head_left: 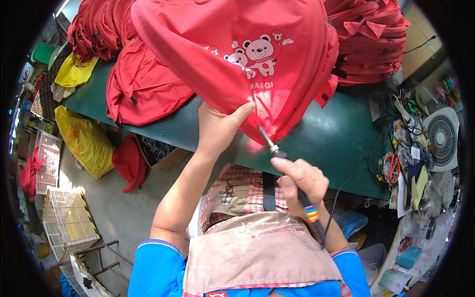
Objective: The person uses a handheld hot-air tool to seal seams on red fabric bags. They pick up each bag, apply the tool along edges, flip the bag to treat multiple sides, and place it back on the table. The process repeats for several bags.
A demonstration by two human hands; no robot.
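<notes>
A red fabric piece (292, 74) printed with cartoon bears hangs over the near edge of the green worktable, in front of me. My left hand (217, 126) is closed on its left edge, thumb on top and fingers behind the cloth. In my right hand (303, 179) is a soldering iron (273, 147), its dark handle banded with coloured stripes and a cord trailing from its end. The iron's metal tip touches or nearly touches the lower corner of the cloth; I cannot tell which.
Stacks of red fabric pieces (368, 49) rise on the far right and far left of the green table (336, 163). Another red piece (143, 84) lies at left. A yellow bag (84, 143) stands on the floor. At right are a fan (442, 138) and tangled cords.
</notes>
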